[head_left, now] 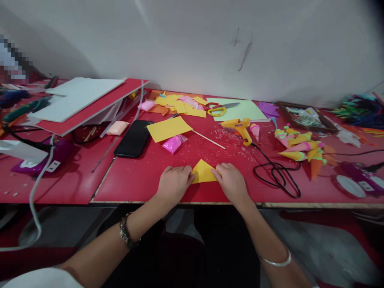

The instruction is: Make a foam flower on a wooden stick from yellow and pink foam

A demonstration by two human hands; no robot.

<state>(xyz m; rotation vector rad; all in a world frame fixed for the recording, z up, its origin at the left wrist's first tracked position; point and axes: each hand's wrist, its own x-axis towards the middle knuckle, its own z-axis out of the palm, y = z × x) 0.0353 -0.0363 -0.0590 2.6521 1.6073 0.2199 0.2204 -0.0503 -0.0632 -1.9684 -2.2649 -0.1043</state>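
Observation:
A piece of yellow paper (204, 173), creased and peaked like a triangle, lies near the table's front edge. My left hand (175, 182) pinches its left corner, fingers curled. At the right corner my right hand (232, 182) grips the same paper between thumb and fingers. Beyond the hands are a flat yellow sheet (169, 129), a pink packet (174, 144) and a thin white stick (209, 139). A yellow glue gun (240, 129) rests to the right, its black cord looped on the red table (144, 180).
Left are a black phone (134, 139) and white boards (81, 96). Scissors (220, 109) and yellow scraps (177, 104) lie behind. On the right are small paper cones (300, 146), a tray (309, 116) and a purple power strip (363, 178).

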